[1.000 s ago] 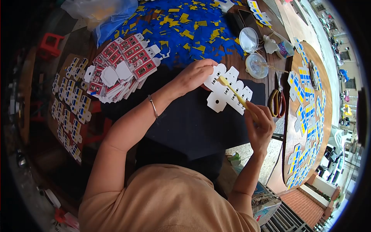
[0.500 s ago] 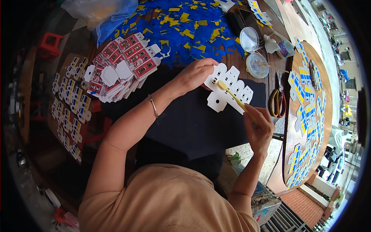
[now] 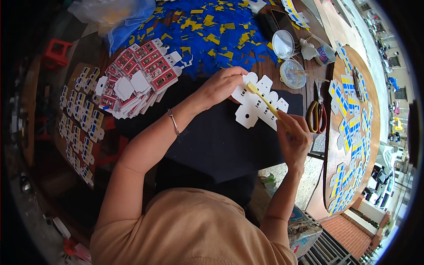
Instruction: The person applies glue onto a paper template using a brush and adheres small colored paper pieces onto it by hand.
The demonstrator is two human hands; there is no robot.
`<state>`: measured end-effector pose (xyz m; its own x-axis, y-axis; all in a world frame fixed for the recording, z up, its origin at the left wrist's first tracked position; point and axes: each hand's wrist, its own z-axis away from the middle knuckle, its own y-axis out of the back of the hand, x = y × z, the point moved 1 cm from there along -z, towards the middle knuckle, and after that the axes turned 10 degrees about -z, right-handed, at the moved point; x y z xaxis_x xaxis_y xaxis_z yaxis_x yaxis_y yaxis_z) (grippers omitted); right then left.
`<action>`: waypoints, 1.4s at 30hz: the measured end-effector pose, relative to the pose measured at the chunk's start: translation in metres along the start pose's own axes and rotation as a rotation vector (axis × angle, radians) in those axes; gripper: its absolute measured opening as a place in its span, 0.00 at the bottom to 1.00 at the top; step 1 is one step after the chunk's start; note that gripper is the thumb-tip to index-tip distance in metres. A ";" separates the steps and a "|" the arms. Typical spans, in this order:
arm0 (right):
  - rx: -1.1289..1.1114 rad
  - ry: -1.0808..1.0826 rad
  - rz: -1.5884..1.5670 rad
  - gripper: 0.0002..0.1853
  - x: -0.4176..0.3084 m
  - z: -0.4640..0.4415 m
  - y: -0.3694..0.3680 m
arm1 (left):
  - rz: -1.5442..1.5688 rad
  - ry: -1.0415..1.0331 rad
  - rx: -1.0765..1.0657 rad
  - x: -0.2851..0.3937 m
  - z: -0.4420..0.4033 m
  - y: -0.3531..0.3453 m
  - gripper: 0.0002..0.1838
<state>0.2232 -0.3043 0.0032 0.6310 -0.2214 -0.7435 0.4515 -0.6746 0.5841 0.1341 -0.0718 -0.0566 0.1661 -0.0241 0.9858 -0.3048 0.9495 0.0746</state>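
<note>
A person in a tan shirt (image 3: 190, 225) sits at the near edge of a dark wooden bench (image 3: 266, 72), the right hand (image 3: 295, 136) grasping a slim, pale yellow brush (image 3: 274, 110) between bent fingers. The brush's rounded head sits over a white card (image 3: 248, 109), which lies on smooth black cloth (image 3: 212, 137) covering the bench's near side. Flat and matte, the card is die-cut into a branching outline, with curved and angular tabs, a row of small black-edged cutouts and one round dark hole in its near flap. The left hand (image 3: 224, 86), a metal bangle (image 3: 173, 122) at its wrist, has its fingers at the card's far left corner; whether they pinch or only press cannot be told.

Scissors (image 3: 319, 104) with looped handles lie by the bench's right edge. Toward the left edge, glossy red-and-white printed cutouts (image 3: 161, 73) fan out in a thick stack. Farther along the right edge stands a translucent round tub (image 3: 293, 74) holding thin sticks. Blue and yellow scraps (image 3: 212, 39), thin and angular, blanket the bench's far side, beside a crinkled clear plastic bag (image 3: 108, 18) at the far left corner.
</note>
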 end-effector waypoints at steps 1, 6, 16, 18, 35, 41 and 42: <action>0.000 0.000 0.001 0.14 0.001 0.001 0.001 | -0.001 -0.002 0.000 0.002 0.001 0.000 0.19; 0.089 -0.028 -0.025 0.15 0.006 0.010 0.016 | 0.026 -0.015 0.008 0.005 0.003 -0.001 0.18; 0.294 -0.228 -0.144 0.15 0.029 0.060 0.033 | 0.056 0.053 -0.017 0.015 0.005 -0.001 0.19; 0.300 -0.221 -0.140 0.15 0.032 0.065 0.034 | 0.049 0.044 -0.033 0.011 0.004 0.001 0.19; 0.423 -0.192 0.052 0.12 0.067 -0.003 0.011 | 0.060 0.113 0.079 0.027 0.019 0.002 0.20; 0.401 -0.118 0.192 0.12 0.071 -0.003 0.010 | 0.051 0.095 0.129 0.028 0.047 0.005 0.20; 0.407 -0.080 0.226 0.12 0.075 -0.002 0.009 | 0.064 0.086 0.145 0.029 0.054 0.008 0.20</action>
<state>0.2757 -0.3253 -0.0469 0.6275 -0.4374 -0.6441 0.0144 -0.8206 0.5713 0.0856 -0.0823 -0.0197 0.2201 0.0680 0.9731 -0.4480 0.8932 0.0389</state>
